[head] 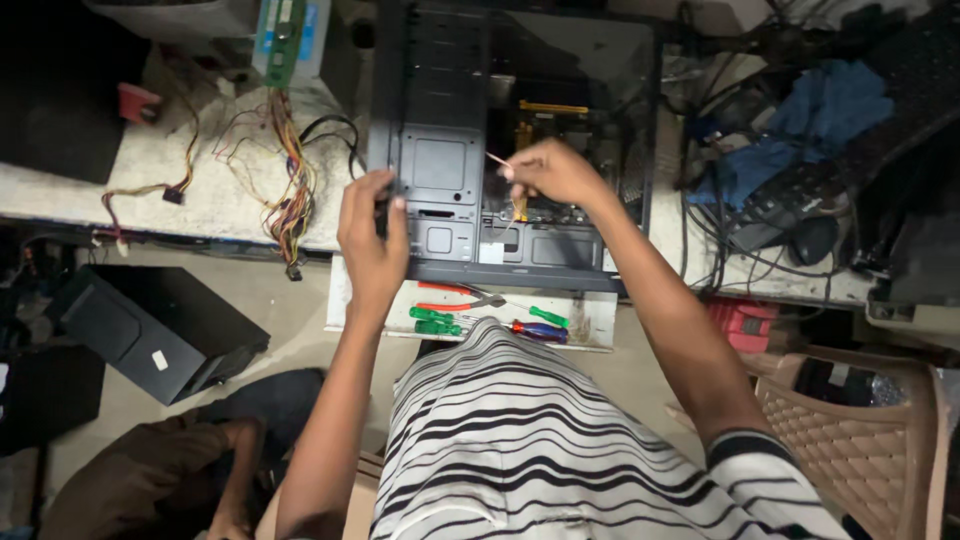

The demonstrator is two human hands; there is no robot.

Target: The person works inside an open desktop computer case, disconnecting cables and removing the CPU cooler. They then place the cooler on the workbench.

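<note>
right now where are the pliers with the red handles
In the head view, the red-handled pliers lie on the pull-out tray just below the open computer case, beside the green-handled screwdrivers and under the left hand.

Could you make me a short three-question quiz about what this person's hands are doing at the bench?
1. True or false: the left hand rests on the edge of the open computer case.
2. What does the right hand pinch? A) a thin stick-like tool B) a red cup C) a blue cloth
3. Which tools lie on the white tray just below the case?

Key
1. True.
2. A: a thin stick-like tool pokes out from the fingertips; its kind is too small to tell.
3. Red-handled pliers and several screwdrivers with green, red and blue handles.
</note>
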